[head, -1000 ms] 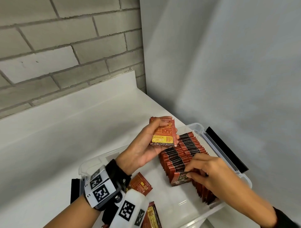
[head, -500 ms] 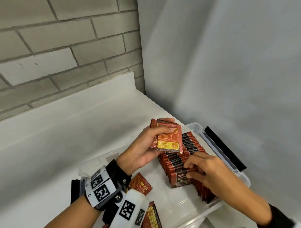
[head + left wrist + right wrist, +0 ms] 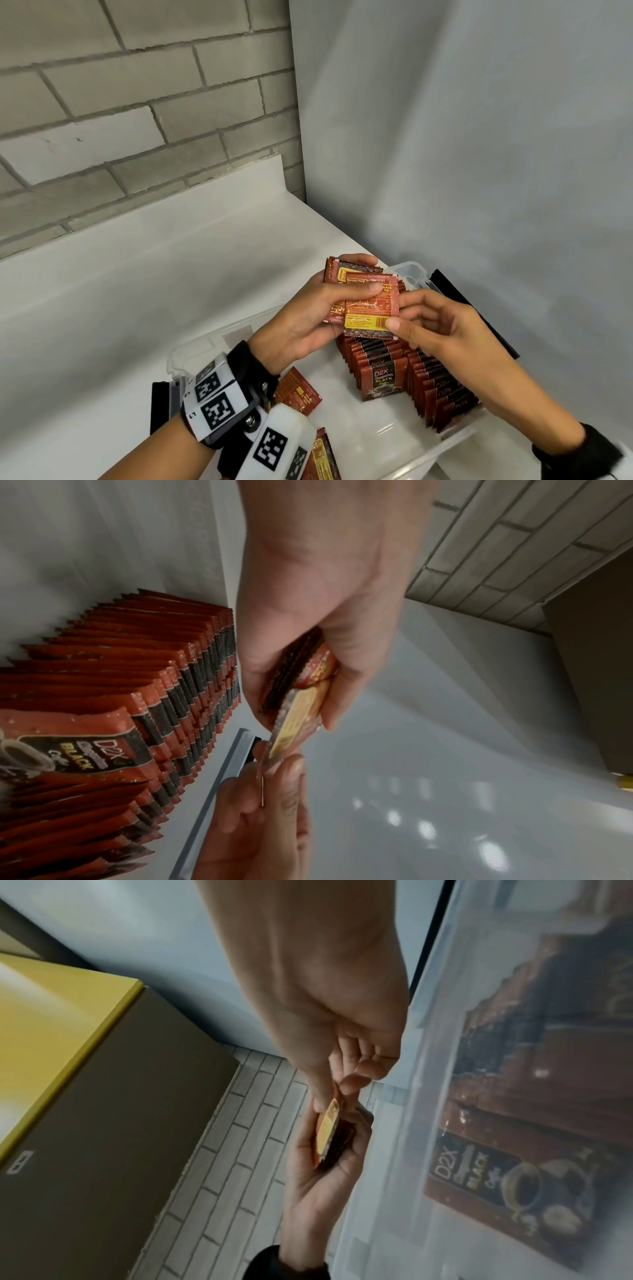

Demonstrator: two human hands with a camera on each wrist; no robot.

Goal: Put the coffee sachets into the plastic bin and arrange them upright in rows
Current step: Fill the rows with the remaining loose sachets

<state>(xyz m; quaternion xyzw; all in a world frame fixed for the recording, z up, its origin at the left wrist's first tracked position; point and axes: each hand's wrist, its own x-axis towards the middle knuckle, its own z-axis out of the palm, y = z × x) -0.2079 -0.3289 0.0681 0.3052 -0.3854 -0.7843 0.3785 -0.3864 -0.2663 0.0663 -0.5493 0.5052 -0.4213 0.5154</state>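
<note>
Left hand has its grip curled round a small stack of coffee sachets, held up over the clear plastic bin. How many are in that stack is hard to say, since they overlap and the thumb covers part of the front one. Right hand is pinching the front sachet by its right edge, thumb on the yellow label side, fingers behind it; that sachet sticks out from the stack.

Down in the bin there are upright rows of sachets, but the right forearm hides a good part of the nearer row. A few loose sachets lie flat on the bin floor, half covered by the wrist camera rig and cut off at the bottom edge. The right wrist view only shows the rows as a blur through the bin wall. The bin sits on a white worktop.
</note>
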